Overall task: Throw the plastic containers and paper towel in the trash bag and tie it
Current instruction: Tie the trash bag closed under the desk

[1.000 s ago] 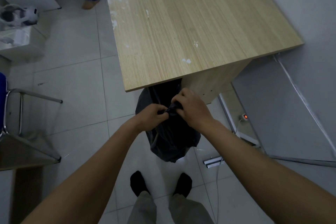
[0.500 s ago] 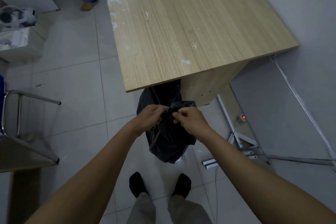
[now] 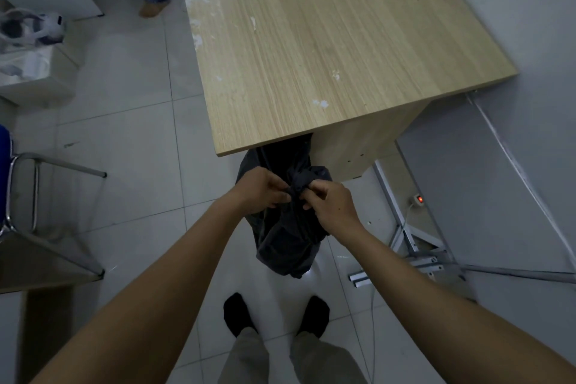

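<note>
Both hands, left hand point(image 3: 263, 188) and right hand point(image 3: 330, 206), are drawing closer, fingers pinching the trash bag point(image 3: 286, 234) neck below the table point(image 3: 311, 40) edge, tying; tightening likely comes next.

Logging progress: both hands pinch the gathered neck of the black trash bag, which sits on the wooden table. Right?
Not quite. In the head view the left hand and right hand do pinch the black trash bag at its neck, but it hangs over the tiled floor, below the wooden table edge.
</note>
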